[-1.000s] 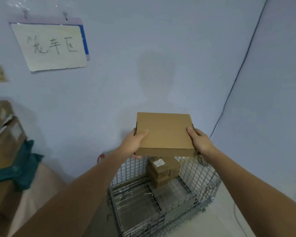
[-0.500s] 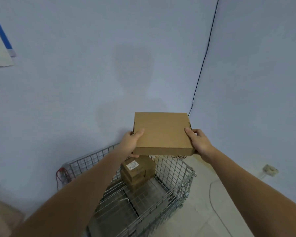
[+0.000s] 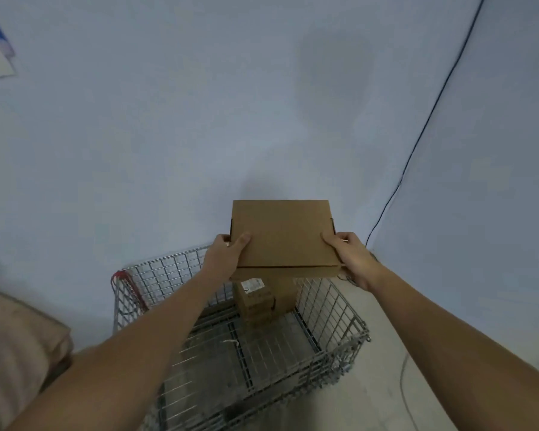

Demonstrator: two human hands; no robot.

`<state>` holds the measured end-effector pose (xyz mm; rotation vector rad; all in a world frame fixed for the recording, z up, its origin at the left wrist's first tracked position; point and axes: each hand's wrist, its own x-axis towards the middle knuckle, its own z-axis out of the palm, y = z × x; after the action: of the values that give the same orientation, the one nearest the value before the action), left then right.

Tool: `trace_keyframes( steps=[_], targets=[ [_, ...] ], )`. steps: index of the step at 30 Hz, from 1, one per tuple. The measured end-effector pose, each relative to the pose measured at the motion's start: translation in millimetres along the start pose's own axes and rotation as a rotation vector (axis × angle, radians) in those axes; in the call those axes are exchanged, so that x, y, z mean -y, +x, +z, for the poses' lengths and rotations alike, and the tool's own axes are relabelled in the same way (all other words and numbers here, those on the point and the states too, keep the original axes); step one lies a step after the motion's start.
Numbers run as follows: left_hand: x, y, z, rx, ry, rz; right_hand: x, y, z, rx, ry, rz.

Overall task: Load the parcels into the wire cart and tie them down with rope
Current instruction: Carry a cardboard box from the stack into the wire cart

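A flat cardboard parcel (image 3: 282, 236) was held level in the air over the far end of the wire cart (image 3: 330, 309), its near edge facing the camera. The left hand (image 3: 226, 256) gripped its left side, thumb lying across the top face and fingers curled out of sight below; the right hand (image 3: 349, 255) gripped the right side in the same way. Directly under the held box, a smaller labelled parcel (image 3: 262, 298) sat on the cart floor against the far wall, and the rest of the mesh floor nearer the camera showed no other box. By my reading this was the loading step, with the rope work not yet begun; no rope could be made out for certain. The next move would call for lowering the box between the wire walls and setting it either on the smaller parcel or on the floor beside it, keeping it flat. A dark cable (image 3: 417, 141) ran down the wall corner
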<state>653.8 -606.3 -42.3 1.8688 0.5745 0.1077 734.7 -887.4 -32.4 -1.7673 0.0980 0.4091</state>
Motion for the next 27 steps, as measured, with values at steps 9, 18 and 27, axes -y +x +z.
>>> trace_keyframes(
  steps=[9, 18, 27],
  targets=[
    [19.7, 122.3, 39.6, 0.009, 0.086, -0.051, -14.6, 126.6, 14.8, 0.109, 0.013, 0.028],
    [58.1, 208.1, 101.5, -0.022, 0.019, -0.188, -45.7, 234.6, 15.4, 0.151, -0.005, 0.111],
    [155.1, 287.1, 162.9, -0.116, -0.114, -0.474, -151.7, 347.8, 62.4, 0.180, -0.029, 0.215]
  ],
)
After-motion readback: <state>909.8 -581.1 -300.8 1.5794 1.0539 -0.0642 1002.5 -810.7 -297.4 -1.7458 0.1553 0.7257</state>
